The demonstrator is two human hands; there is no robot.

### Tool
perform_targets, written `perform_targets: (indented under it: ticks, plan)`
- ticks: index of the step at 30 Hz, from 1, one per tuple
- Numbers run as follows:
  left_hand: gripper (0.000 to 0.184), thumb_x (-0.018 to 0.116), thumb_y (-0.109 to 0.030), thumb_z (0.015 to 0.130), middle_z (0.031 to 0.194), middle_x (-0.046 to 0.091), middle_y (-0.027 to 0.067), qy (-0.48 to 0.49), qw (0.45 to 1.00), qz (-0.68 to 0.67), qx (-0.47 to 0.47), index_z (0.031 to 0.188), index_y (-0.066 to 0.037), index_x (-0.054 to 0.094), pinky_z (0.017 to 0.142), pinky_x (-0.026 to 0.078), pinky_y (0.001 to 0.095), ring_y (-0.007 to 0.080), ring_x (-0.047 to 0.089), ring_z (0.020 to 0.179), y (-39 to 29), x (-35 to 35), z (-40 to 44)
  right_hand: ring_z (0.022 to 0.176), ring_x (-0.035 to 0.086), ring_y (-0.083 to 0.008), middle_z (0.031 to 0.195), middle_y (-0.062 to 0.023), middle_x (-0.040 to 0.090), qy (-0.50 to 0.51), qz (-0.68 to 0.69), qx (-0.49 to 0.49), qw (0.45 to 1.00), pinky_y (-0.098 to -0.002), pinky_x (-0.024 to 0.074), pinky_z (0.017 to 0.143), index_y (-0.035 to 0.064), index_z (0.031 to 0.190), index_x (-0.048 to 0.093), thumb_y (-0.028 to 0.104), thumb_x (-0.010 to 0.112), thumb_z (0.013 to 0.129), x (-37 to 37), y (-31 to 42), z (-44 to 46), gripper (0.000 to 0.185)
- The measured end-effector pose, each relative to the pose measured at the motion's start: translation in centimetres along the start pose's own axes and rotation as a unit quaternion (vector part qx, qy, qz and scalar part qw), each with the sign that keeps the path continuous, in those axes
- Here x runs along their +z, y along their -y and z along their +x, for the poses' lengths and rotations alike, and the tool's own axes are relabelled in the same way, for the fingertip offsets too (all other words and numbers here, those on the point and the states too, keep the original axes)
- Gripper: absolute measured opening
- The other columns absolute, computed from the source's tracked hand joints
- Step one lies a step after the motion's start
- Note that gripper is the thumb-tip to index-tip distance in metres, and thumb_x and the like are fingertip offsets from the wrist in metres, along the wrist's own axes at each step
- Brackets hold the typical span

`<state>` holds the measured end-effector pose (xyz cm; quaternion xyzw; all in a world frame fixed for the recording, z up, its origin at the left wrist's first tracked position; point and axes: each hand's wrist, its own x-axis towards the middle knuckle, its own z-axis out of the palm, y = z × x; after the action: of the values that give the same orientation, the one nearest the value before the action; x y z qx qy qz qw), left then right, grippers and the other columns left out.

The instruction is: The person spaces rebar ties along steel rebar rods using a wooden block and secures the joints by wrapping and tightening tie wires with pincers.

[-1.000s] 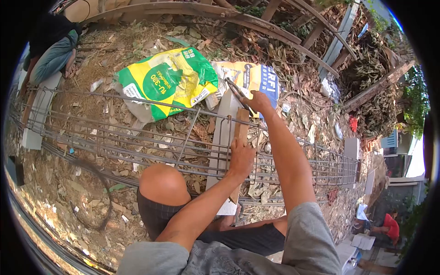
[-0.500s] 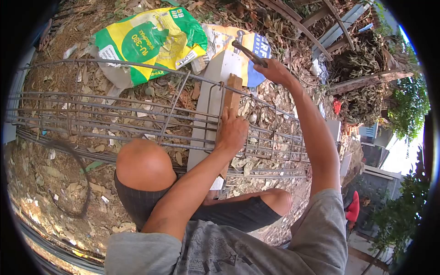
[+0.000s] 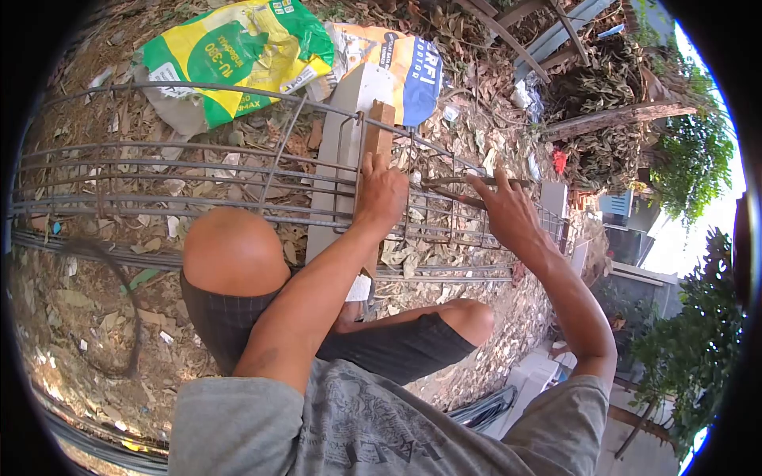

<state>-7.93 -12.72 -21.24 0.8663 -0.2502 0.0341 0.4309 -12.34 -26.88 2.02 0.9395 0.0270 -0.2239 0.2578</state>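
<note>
A long cage of steel rebar [image 3: 230, 169] with square stirrups stretches across the view. A narrow wooden block [image 3: 379, 131] runs crosswise through it, beside a pale grey beam [image 3: 327, 178]. My left hand [image 3: 382, 194] is closed over the block at the cage's middle, its fingertips on the wood. In my right hand [image 3: 512, 210] is a pair of pincers [image 3: 460, 196], handles spread apart, the jaw end pointing left over the rebar. Several fingers stretch along the handles. Whether the jaws touch a bar, I cannot tell.
A green and yellow sack [image 3: 238, 59] and an orange and blue sack [image 3: 417, 75] lie beyond the cage. Dry leaves and rubble cover the ground. Loose rebar [image 3: 103, 252] lies along the near side, with a black wire loop [image 3: 136, 317] close by. Old timber [image 3: 619, 120] lies right.
My right hand has come down from above the cage to the bars right of my left hand. The pincers' handles now show spread apart. My left hand stays on the block; the view has shifted slightly.
</note>
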Motion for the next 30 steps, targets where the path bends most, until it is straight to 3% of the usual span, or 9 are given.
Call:
perform_targets:
  ticks: [1,12,16,20,23,26,28,30]
  plan:
    - [0.025,0.056,-0.007,0.089,0.088,0.075,0.0168,-0.003,1.0,-0.012,-0.001,0.078,-0.001,0.078,0.117,0.032,0.0577,0.0397,0.059,0.113,0.0,0.0,-0.1,0.113,0.063,-0.0486,0.137,-0.0288,0.052,0.012,0.019,0.01,1.0,-0.0536,0.0566,0.093,0.0264,0.15,0.052,-0.009,0.055,0.09,0.1,0.4,0.2,0.07]
    - [0.029,0.052,-0.008,0.092,0.089,0.073,0.0184,-0.029,0.997,-0.074,0.001,0.076,0.001,0.075,0.116,0.032,0.0596,0.0403,0.057,0.113,0.2,-0.2,-0.3,0.119,0.063,-0.0425,0.121,-0.0227,0.064,0.023,-0.057,-0.043,0.997,-0.0593,0.0501,0.099,0.025,0.143,0.059,0.0,0.06,0.095,0.4,1.0,2.2,0.055]
    - [0.019,0.055,-0.002,0.083,0.082,0.068,0.0199,-0.067,0.994,-0.087,0.027,0.07,0.001,0.068,0.112,0.032,0.0657,0.0426,0.056,0.104,0.4,0.5,-0.4,0.123,0.06,-0.0417,0.118,-0.0207,0.067,0.014,-0.082,-0.065,0.994,-0.0602,0.0481,0.101,0.0264,0.139,0.063,0.004,0.061,0.097,0.3,0.7,2.5,0.048]
    - [0.017,0.056,-0.001,0.082,0.082,0.069,0.0194,-0.08,0.993,-0.087,0.027,0.07,0.001,0.069,0.111,0.032,0.0648,0.0417,0.056,0.103,0.4,0.5,-0.3,0.108,0.069,-0.0397,0.117,-0.0196,0.068,0.051,-0.044,-0.041,0.997,-0.0563,0.0544,0.092,0.0277,0.136,0.065,0.009,0.06,0.1,0.1,0.5,2.9,0.041]
    - [0.017,0.057,-0.001,0.082,0.081,0.069,0.0186,-0.074,0.993,-0.09,0.025,0.071,0.001,0.07,0.111,0.032,0.0647,0.0406,0.056,0.103,0.3,0.3,-0.3,0.093,0.076,-0.0345,0.112,-0.0218,0.071,0.094,-0.047,-0.053,0.993,-0.0542,0.0597,0.086,0.0215,0.13,0.066,0.014,0.06,0.102,-0.8,0.3,3.6,0.03]
    - [0.017,0.057,-0.001,0.082,0.081,0.07,0.0179,-0.056,0.995,-0.078,0.021,0.071,0.0,0.07,0.111,0.032,0.0641,0.0395,0.057,0.103,0.2,0.0,-0.3,0.079,0.076,-0.0254,0.099,-0.018,0.073,0.161,-0.017,-0.086,0.983,-0.0432,0.0604,0.067,0.0139,0.13,0.065,0.027,0.072,0.097,-0.1,-0.9,5.1,0.036]
    - [0.019,0.057,-0.002,0.084,0.083,0.071,0.0182,-0.042,0.996,-0.071,0.015,0.071,0.0,0.07,0.113,0.032,0.0618,0.0389,0.057,0.107,0.2,-0.1,-0.2,0.071,0.073,-0.0213,0.09,-0.0145,0.072,0.291,0.158,-0.023,0.943,-0.0376,0.0574,0.058,0.0064,0.129,0.064,0.032,0.079,0.093,-0.9,-1.7,5.9,0.047]
    - [0.024,0.055,-0.005,0.089,0.087,0.072,0.0191,-0.024,0.997,-0.072,0.007,0.072,0.0,0.071,0.115,0.031,0.0577,0.0387,0.055,0.115,0.2,-0.3,-0.3,0.065,0.071,-0.0184,0.085,-0.0117,0.071,0.397,0.315,0.026,0.862,-0.0341,0.0549,0.051,0.0004,0.128,0.062,0.034,0.083,0.089,0.0,-3.0,6.2,0.056]
